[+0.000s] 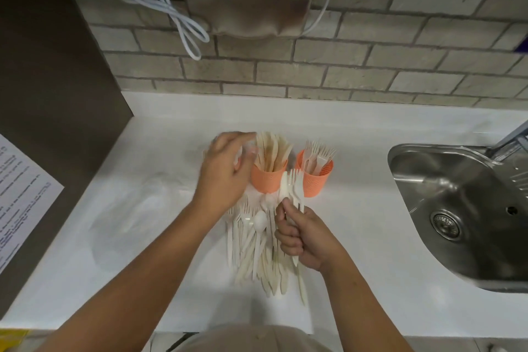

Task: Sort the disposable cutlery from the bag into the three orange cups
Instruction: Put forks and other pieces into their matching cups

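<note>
Cutlery (257, 240): light, stiff thin plastic, slick, likely snaps if bent; take by handles. Pile on tabletop (357, 237) just in front of knife cup (268, 177). Right grip (303, 234) clamped on forks (295, 186), right of knife cup, beside pile. Left grip (225, 168) blurred, left of knife cup; state unclear.

A ribbed orange plastic cup (267, 180) stands upright, filled with beige knives (273, 151). Just right of it, a second orange cup (317, 183) holds white forks (318, 153). More white plastic cutlery (251, 246) lies piled nearer.

Left grip (225, 168) outstretched, blurred — right grip (303, 234) curled tight, nearer the body.
</note>
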`<state>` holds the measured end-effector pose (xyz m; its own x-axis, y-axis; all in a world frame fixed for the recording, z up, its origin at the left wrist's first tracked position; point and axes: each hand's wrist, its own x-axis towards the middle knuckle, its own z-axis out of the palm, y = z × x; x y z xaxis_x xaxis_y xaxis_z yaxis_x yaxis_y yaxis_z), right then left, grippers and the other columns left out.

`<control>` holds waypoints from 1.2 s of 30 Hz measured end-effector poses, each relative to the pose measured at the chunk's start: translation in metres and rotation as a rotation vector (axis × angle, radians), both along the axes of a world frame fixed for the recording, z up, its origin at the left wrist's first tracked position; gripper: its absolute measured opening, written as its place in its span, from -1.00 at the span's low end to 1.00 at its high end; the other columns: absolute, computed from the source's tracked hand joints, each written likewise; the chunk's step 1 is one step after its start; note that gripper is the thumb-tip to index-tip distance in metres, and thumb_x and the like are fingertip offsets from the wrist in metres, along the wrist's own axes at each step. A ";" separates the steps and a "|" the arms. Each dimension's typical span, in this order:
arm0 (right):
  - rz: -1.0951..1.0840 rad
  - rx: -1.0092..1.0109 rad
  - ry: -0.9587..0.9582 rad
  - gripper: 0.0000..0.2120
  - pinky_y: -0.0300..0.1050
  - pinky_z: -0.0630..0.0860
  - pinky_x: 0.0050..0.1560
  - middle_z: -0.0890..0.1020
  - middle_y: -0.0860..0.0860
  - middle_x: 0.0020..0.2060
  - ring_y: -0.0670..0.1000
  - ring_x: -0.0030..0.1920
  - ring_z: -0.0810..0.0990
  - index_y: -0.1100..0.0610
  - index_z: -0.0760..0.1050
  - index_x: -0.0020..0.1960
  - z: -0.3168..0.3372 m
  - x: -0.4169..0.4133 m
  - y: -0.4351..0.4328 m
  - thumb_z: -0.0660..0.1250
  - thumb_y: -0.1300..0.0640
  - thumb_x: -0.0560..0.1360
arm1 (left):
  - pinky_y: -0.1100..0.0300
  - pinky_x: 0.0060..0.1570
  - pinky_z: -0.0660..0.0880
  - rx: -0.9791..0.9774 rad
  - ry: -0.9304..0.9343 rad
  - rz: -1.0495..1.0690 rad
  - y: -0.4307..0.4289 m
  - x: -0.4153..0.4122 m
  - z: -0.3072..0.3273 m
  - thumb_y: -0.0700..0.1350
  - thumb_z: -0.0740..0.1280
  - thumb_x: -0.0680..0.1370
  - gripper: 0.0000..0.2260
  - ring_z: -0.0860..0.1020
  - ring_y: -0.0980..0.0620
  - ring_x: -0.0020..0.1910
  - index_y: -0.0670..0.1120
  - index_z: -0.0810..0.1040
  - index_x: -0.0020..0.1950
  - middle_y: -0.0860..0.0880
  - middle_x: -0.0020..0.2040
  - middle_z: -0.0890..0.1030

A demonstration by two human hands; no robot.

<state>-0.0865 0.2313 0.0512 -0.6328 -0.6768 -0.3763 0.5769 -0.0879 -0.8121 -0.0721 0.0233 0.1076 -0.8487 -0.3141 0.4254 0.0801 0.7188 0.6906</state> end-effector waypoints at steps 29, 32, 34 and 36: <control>0.336 -0.132 -0.240 -0.86 -0.09 0.25 -0.33 0.40 0.10 -0.38 0.03 -0.42 0.36 0.16 0.47 -0.11 0.006 -0.031 -0.035 0.22 0.11 0.43 | 0.03 0.21 0.56 1.004 -0.542 -0.396 0.029 0.007 -0.024 0.02 0.22 0.71 -0.69 0.68 0.08 0.07 -0.13 0.66 0.24 0.02 0.24 0.70; 0.203 -0.169 -0.282 -0.65 -0.12 0.32 -0.37 0.49 0.16 -0.30 0.06 -0.37 0.42 0.23 0.52 0.01 -0.007 -0.035 -0.036 0.17 -0.05 0.51 | 0.05 0.12 0.58 1.075 -0.466 -0.349 0.029 -0.005 -0.027 0.00 0.18 0.73 -0.66 0.71 0.03 0.06 -0.23 0.54 0.28 -0.07 0.16 0.73; 0.079 -0.168 -0.383 -0.59 -0.20 0.39 -0.46 0.52 0.15 -0.34 0.04 -0.44 0.46 0.25 0.54 -0.02 -0.012 -0.034 -0.039 0.11 -0.07 0.54 | 0.12 -0.09 0.59 1.111 -0.414 -0.326 0.029 -0.010 -0.028 0.01 0.18 0.73 -0.67 0.71 0.00 -0.06 -0.23 0.50 0.28 -0.14 0.10 0.73; -0.110 -0.193 -0.494 -0.65 -0.24 0.37 -0.57 0.50 0.14 -0.38 0.01 -0.52 0.47 0.24 0.53 -0.05 -0.012 -0.030 -0.047 0.13 -0.03 0.56 | 0.11 -0.32 0.53 1.104 -0.375 -0.340 0.032 -0.012 -0.035 0.07 0.24 0.70 -0.70 0.65 -0.01 -0.26 -0.14 0.54 0.24 -0.25 0.06 0.69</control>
<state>-0.1164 0.1845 0.0392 -0.4832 -0.7026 -0.5224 0.8648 -0.2898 -0.4101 -0.0838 0.0554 0.0728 -0.9712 -0.0899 -0.2206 -0.1865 -0.2895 0.9388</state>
